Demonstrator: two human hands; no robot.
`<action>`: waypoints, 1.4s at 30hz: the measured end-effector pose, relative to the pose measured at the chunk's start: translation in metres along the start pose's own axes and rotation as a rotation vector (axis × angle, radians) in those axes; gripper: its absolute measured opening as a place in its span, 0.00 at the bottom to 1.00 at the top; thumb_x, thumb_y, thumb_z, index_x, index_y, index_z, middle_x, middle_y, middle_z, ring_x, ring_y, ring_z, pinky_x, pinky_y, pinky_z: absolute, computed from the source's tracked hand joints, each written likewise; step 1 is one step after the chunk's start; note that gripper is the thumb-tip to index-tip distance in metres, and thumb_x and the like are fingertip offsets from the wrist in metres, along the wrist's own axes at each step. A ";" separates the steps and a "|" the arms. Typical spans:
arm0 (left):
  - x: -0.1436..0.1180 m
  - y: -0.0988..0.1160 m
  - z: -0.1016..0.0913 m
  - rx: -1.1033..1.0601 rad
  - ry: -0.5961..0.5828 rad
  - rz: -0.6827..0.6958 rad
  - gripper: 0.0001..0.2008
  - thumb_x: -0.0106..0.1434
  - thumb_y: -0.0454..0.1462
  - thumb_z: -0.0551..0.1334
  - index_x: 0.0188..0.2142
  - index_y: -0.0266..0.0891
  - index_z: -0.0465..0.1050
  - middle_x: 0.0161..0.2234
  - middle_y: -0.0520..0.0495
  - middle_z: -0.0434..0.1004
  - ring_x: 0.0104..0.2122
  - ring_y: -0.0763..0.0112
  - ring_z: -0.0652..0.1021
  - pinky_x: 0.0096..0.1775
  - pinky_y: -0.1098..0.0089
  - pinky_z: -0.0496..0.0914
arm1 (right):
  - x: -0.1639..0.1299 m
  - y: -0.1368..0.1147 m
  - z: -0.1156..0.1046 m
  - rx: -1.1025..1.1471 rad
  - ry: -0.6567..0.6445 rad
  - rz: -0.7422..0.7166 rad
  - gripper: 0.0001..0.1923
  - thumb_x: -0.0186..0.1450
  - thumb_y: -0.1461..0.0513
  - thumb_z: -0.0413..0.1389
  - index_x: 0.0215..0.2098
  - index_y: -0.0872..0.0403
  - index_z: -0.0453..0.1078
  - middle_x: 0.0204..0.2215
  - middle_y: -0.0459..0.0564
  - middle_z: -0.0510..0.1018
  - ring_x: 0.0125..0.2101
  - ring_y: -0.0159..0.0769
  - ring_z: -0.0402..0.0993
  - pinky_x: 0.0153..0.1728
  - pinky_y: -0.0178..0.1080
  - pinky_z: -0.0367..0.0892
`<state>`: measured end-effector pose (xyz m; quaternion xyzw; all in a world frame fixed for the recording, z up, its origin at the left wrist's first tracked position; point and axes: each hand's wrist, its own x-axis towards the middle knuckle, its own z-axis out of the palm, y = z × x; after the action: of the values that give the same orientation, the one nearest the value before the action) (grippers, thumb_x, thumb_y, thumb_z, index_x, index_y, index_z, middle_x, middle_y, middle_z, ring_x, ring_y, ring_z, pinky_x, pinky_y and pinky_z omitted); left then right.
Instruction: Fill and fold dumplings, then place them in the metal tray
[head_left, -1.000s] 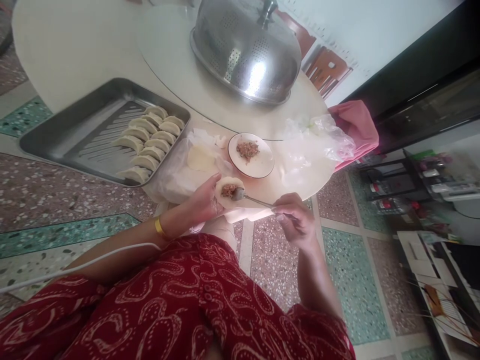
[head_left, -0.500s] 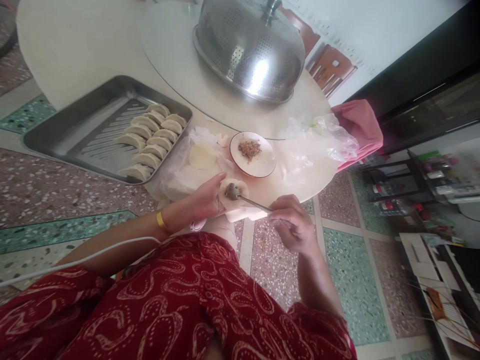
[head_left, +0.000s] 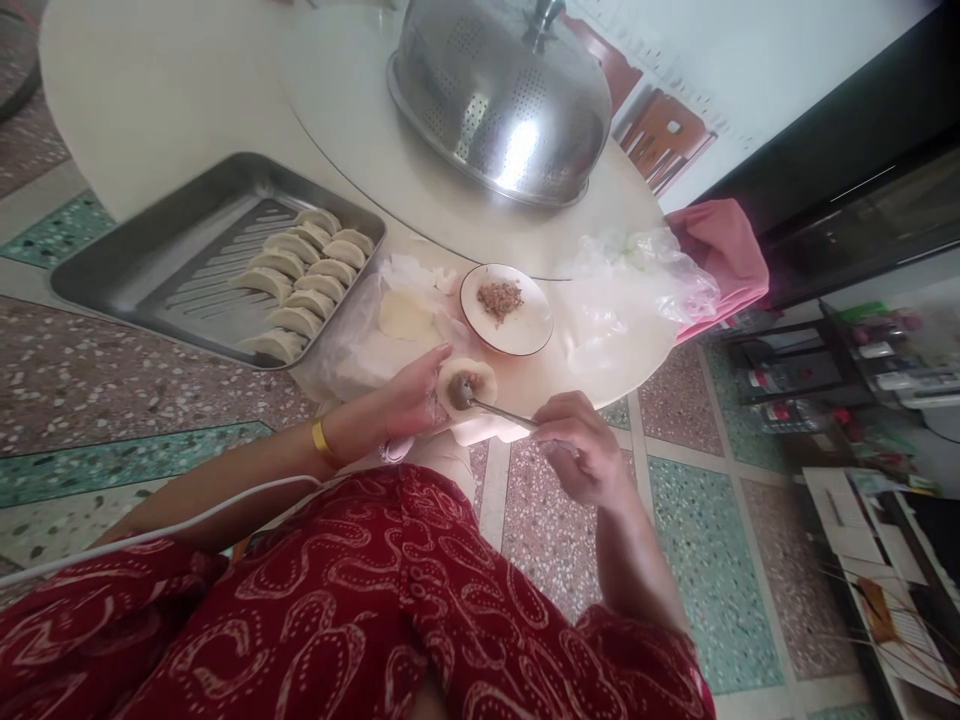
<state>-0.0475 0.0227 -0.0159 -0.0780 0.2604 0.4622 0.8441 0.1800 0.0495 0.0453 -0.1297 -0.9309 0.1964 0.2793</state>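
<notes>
My left hand [head_left: 415, 397] supports a round dumpling wrapper [head_left: 486, 388] on its palm and fingers, near the table edge. A spoon [head_left: 495, 411] is gripped by its handle in my right hand [head_left: 581, 447], its bowl resting on brownish filling in the wrapper's middle. Just beyond stands a dark-rimmed white plate [head_left: 534, 325] with a small heap of minced filling [head_left: 499, 299]. Pale flat wrappers [head_left: 407, 316] lie on crumpled plastic left of the plate. To the left, folded dumplings [head_left: 315, 284] sit in two rows in a metal tray [head_left: 142, 275].
A large perforated steel dome cover [head_left: 499, 110] stands on the turntable at the back of the round table [head_left: 135, 90]. A clear plastic bag [head_left: 637, 275] and pink cloth [head_left: 720, 255] lie at the right edge. A white cable [head_left: 195, 508] crosses my left forearm.
The spoon's bowl has shifted slightly down and left on the wrapper, showing more of the filling. My right hand has moved a little left with it. My left hand stays in place.
</notes>
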 end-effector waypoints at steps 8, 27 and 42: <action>-0.005 -0.005 0.008 -0.079 0.073 0.110 0.26 0.73 0.44 0.46 0.51 0.24 0.71 0.37 0.32 0.81 0.38 0.57 0.82 0.43 0.60 0.77 | -0.015 0.003 0.007 -0.009 0.436 0.190 0.10 0.69 0.64 0.52 0.44 0.47 0.74 0.29 0.47 0.77 0.31 0.37 0.74 0.29 0.42 0.69; 0.003 -0.010 0.010 -0.183 0.142 0.251 0.20 0.73 0.42 0.49 0.49 0.30 0.74 0.35 0.40 0.82 0.38 0.62 0.82 0.46 0.64 0.76 | -0.030 0.005 0.049 -0.091 0.539 0.283 0.11 0.69 0.66 0.52 0.44 0.46 0.73 0.28 0.45 0.78 0.28 0.34 0.72 0.26 0.39 0.69; 0.012 -0.008 0.017 -0.150 0.265 0.258 0.18 0.74 0.39 0.47 0.46 0.29 0.71 0.31 0.42 0.81 0.30 0.66 0.82 0.35 0.69 0.77 | -0.007 0.109 0.047 -0.463 0.444 0.218 0.11 0.71 0.61 0.49 0.43 0.52 0.74 0.30 0.51 0.79 0.32 0.39 0.72 0.35 0.43 0.69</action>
<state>-0.0290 0.0333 -0.0082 -0.1669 0.3420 0.5703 0.7280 0.1731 0.1300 -0.0412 -0.3280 -0.8480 -0.0247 0.4156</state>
